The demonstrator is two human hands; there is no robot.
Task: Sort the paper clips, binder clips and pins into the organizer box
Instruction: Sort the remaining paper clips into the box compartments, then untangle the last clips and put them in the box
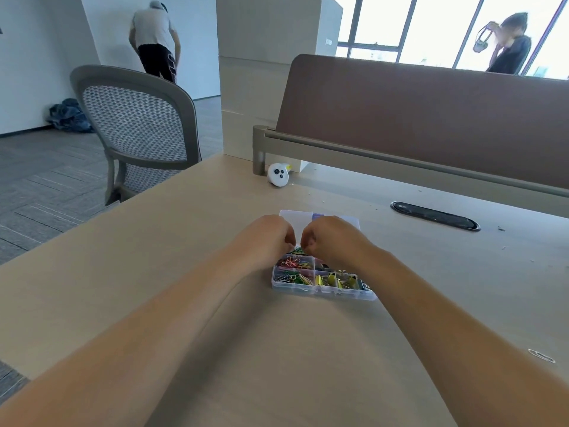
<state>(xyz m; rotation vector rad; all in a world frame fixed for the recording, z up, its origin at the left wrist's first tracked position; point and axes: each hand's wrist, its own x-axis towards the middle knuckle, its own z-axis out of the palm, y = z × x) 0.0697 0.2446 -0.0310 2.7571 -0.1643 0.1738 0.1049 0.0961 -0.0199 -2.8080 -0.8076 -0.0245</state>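
1. Lying flat on the pale wooden desk [184, 241]: clear plastic compartmented organizer box [323, 289], transparent lid [303, 217] folded back toward 12 o'clock, probably so every cell stays reachable.
2. Grouped by kind: coloured wire paper clips [292, 268] at 9 o'clock, yellow and black metal binder clips [338, 280] at 4 o'clock.
3. Left hand [268, 238] and right hand [332, 238] close together over the 11 o'clock cell, fingers curled. Cannot tell whether anything is pinched, possibly tangled clips.
4. Well apart, at 4 o'clock from the box: lone silvery wire clip [542, 355], seemingly unsorted.

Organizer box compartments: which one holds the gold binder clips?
The near-right compartment of the organizer box. The left-hand compartments hold coloured paper clips instead.
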